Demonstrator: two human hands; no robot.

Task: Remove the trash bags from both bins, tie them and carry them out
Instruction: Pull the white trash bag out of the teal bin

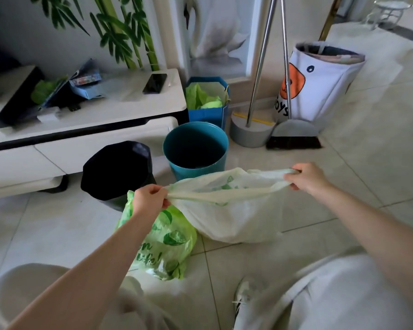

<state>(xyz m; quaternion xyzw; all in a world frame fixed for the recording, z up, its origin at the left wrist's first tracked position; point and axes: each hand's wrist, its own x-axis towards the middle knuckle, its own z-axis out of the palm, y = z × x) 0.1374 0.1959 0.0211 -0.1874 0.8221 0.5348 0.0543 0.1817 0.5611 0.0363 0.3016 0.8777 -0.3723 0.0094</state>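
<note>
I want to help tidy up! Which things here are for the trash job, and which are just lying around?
For the job:
pale bag, held by left hand and right hand
green bag
teal bin
black bin

Just lying about:
phone
broom
toy basket
blue gift bag

Pale bag (227, 210): untied, mouth stretched wide, base on floor. Green printed bag (167, 244): on floor beside it. Teal bin (196, 148) and black bin (116, 169): upright, unlined.

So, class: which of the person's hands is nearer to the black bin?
Left. The left hand grips the pale bag's handle just right of the black bin; the right hand grips the other handle, far right.
</note>
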